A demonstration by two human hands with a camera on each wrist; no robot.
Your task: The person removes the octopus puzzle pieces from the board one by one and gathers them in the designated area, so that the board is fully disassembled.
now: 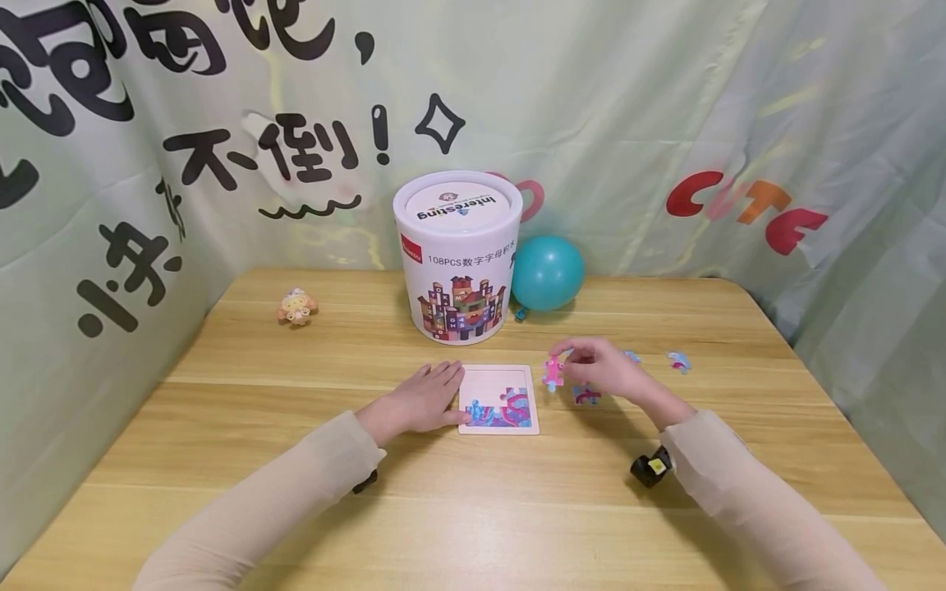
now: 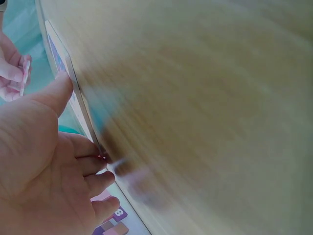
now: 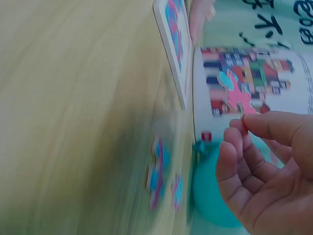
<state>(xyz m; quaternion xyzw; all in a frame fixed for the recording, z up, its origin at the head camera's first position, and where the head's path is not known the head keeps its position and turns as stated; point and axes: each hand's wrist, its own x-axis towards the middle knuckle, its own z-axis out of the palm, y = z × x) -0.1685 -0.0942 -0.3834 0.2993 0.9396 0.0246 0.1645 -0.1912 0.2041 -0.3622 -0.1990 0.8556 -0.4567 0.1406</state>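
A square white puzzle tray (image 1: 482, 384) lies on the table, with joined blue, pink and purple jigsaw pieces (image 1: 510, 414) along its near side and right corner. My left hand (image 1: 427, 400) rests at the tray's left edge, fingers extended; in the left wrist view its thumb (image 2: 61, 90) touches the rim. Right of the tray, my right hand (image 1: 602, 368) pinches a pink jigsaw piece (image 1: 553, 373) between thumb and fingertips. The right wrist view shows this piece (image 3: 238, 95) raised off the table, with a light blue knob. A loose jigsaw piece (image 1: 587, 396) lies below that hand.
More loose pieces (image 1: 679, 362) lie to the right, one (image 1: 631, 356) partly behind my right hand. A large white bucket (image 1: 461, 254) stands behind the tray, beside a teal balloon (image 1: 548, 273). A small plush-like figure (image 1: 297, 307) sits back left. Printed curtains (image 1: 591, 98) enclose the table.
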